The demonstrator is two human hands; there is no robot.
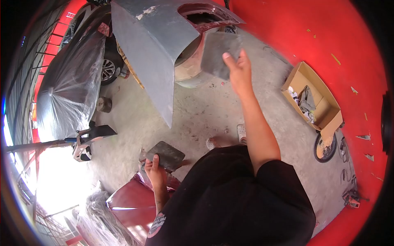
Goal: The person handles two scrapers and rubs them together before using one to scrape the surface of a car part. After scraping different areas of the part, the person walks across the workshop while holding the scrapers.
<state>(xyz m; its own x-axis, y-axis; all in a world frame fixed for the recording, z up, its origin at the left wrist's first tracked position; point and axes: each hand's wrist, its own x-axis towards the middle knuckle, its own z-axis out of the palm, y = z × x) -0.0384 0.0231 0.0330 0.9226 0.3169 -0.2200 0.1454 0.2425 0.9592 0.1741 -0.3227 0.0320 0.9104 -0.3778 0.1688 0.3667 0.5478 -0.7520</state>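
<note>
My left hand (156, 171), low and left of centre, grips the edge of a dark grey flat rectangular pad (167, 155), thumb on top. Higher up, my right hand (239, 71) is stretched forward and holds a larger dark grey flat sheet (216, 53), slightly blurred, between thumb and fingers. This sheet overlaps the view of a car body part with bare and red patches (190, 69). To its left is a large grey panel (152, 49) with a pointed lower corner. What the sheet's underside touches cannot be made out.
A cardboard box (320, 96) with cloths stands at right by the red wall (287, 24), above a round black lid-like object (325, 152). Plastic-covered car (74, 78) at left; dark red panel (131, 201) at lower left; stump-like block (104, 104) on the concrete floor (193, 110).
</note>
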